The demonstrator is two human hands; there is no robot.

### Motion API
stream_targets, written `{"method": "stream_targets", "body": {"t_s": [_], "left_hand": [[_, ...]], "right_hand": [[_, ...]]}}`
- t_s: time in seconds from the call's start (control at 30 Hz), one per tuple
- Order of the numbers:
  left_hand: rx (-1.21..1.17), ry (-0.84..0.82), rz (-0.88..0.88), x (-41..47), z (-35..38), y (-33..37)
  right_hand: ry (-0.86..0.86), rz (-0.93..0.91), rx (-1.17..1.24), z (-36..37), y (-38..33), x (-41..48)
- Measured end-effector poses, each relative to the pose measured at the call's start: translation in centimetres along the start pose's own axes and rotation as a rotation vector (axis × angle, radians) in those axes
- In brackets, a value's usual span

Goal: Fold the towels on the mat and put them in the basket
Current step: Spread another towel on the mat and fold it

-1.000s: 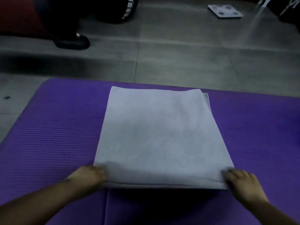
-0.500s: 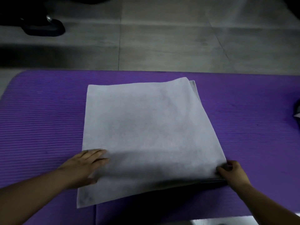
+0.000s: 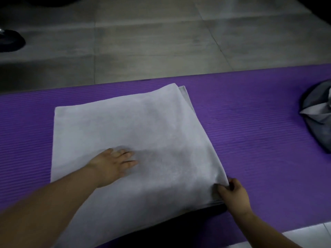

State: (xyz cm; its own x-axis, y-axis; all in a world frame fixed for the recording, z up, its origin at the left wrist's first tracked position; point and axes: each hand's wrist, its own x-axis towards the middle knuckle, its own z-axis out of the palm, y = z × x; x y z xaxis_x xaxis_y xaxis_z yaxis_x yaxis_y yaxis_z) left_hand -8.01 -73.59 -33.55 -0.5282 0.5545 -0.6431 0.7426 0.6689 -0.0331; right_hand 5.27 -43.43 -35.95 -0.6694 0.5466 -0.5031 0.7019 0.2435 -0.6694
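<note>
Left hand (image 3: 111, 165) is pressing flat, fingers (image 3: 127, 154) straight, on the folded pale grey towel (image 3: 143, 126); right hand (image 3: 233, 195) is pinching its near corner, purple ribbed mat (image 3: 250, 119) lying underneath.

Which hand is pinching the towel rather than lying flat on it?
The right hand pinches the near right corner of the towel, fingers curled round its edge. The left hand only rests flat on top, fingers extended.
</note>
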Motion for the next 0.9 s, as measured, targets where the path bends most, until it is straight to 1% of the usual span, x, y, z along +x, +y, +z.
{"method": "stream_targets", "body": {"t_s": [0.03,0.07,0.1,0.13,0.2,0.23,0.27,0.33,0.43,0.5,0.6,0.67,0.77,0.9], "left_hand": [[-0.018,0.112,0.029,0.4,-0.4,0.0],[-0.048,0.278,0.063,1.0,-1.2,0.2],[-0.088,0.375,0.023,1.4,-2.7,0.8],[-0.190,0.364,-0.084,2.1,-4.3,1.8],[-0.363,0.234,-0.276,4.6,-7.4,4.8],[-0.408,0.242,-0.327,6.4,-8.8,6.8],[-0.432,0.259,-0.358,8.3,-10.4,8.9],[-0.486,0.273,-0.363,10.9,-12.4,13.0],[-0.654,0.191,-0.383,13.6,-13.3,17.0],[-0.694,0.132,-0.416,14.4,-13.0,17.9],[-0.707,0.140,-0.452,14.5,-12.3,17.0],[-0.805,0.174,-0.448,13.8,-12.1,15.5],[-0.919,0.232,-0.415,10.8,-12.0,12.1],[-1.007,0.265,-0.388,5.0,-10.1,5.5]], "right_hand": [[0.001,-0.014,0.035,0.0,0.0,-0.2],[-0.004,-0.028,0.068,0.0,0.2,-0.4],[-0.016,-0.046,0.085,0.0,0.5,-0.6],[-0.028,-0.069,0.098,0.2,0.6,-0.7],[-0.070,-0.083,0.133,0.3,0.2,-0.8],[-0.104,-0.080,0.148,0.5,0.1,-0.6],[-0.131,-0.086,0.159,0.7,0.0,-0.5],[-0.162,-0.092,0.173,0.9,-0.1,-0.6],[-0.215,-0.161,0.176,0.8,0.0,-1.0],[-0.237,-0.205,0.164,0.4,0.1,-0.9],[-0.314,-0.266,0.150,0.0,-0.2,-0.9],[-0.341,-0.320,0.092,0.4,-1.0,-1.3],[-0.421,-0.481,-0.018,2.2,-2.8,-2.7],[-0.522,-0.773,-0.164,5.4,-7.0,-5.1]]}}
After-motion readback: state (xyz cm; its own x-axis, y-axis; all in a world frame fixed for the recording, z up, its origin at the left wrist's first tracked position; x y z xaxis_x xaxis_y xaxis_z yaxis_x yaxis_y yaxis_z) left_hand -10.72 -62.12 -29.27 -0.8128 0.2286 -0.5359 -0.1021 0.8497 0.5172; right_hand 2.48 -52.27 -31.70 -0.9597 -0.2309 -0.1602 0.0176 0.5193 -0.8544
